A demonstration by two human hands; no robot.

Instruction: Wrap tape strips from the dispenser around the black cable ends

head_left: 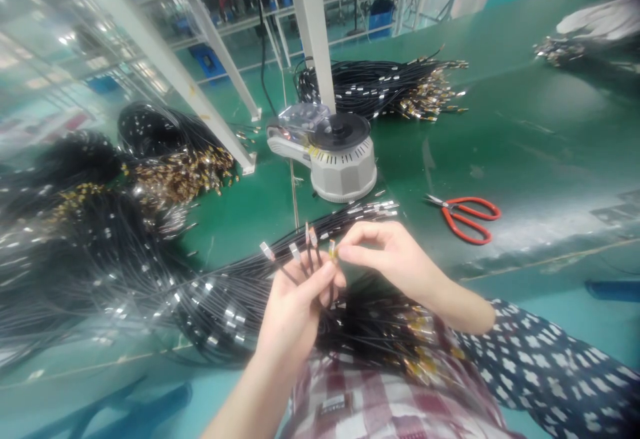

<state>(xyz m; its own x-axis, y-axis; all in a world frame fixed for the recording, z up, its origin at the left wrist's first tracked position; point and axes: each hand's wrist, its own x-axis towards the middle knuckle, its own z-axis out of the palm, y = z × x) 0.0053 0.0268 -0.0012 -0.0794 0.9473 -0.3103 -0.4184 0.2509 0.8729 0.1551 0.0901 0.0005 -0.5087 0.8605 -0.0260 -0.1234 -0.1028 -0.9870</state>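
Bare hands work at a green bench, where the left hand keeps a small fan of black cables, its grip closed around them just below their silver connectors. The right hand has thumb and forefinger pinched on a yellowish cable end at the fan's right side. Beneath the hands, a thick bundle with brass-coloured tips lies against a checked garment. Red-handled scissors rest to the right, a round white dispenser stands beyond, and heaped cables spread across the left.
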